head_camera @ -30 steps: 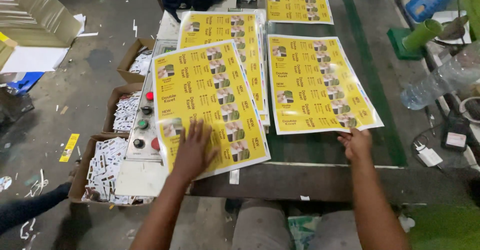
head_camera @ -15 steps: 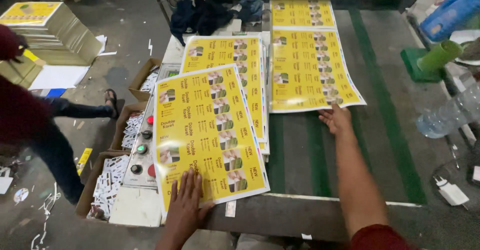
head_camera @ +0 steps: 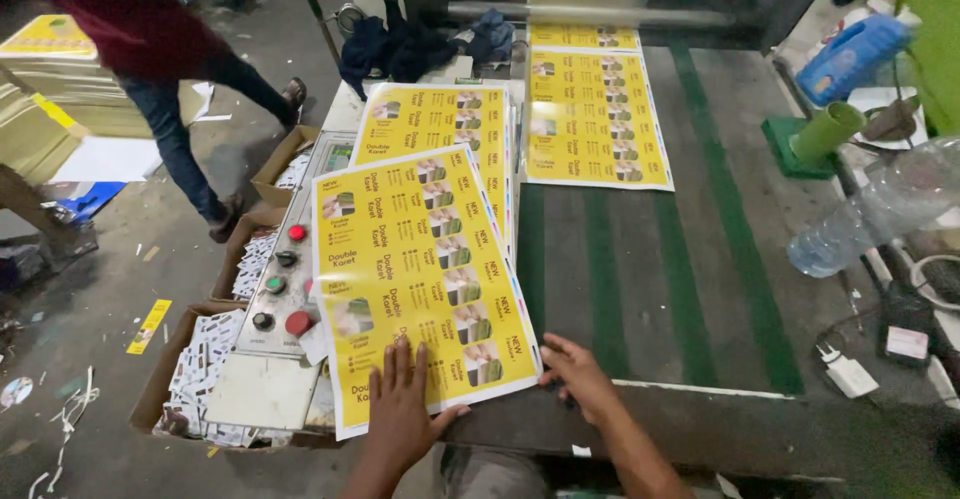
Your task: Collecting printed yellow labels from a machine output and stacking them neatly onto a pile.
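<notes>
One yellow printed sheet (head_camera: 425, 284) lies on top of a stack at the near edge of the worktop (head_camera: 700, 299). The left hand (head_camera: 405, 409) presses flat on its near margin with fingers spread, and the right hand (head_camera: 580, 379), loosely open, touches its corner just to the right. I judge the step to be squaring the sheet; next, both hands need an even grip on it, while another sheet (head_camera: 595, 109) waits far ahead of the right hand.

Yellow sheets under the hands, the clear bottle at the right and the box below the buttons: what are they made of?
The yellow sheets look like glossy coated paper: thin, flat, catching a light sheen. The clear bottle seems to be thin plastic, see-through and slightly dented. The box looks like brown corrugated cardboard, matt with raw edges. The left hand presses flat on the top sheet.
</notes>
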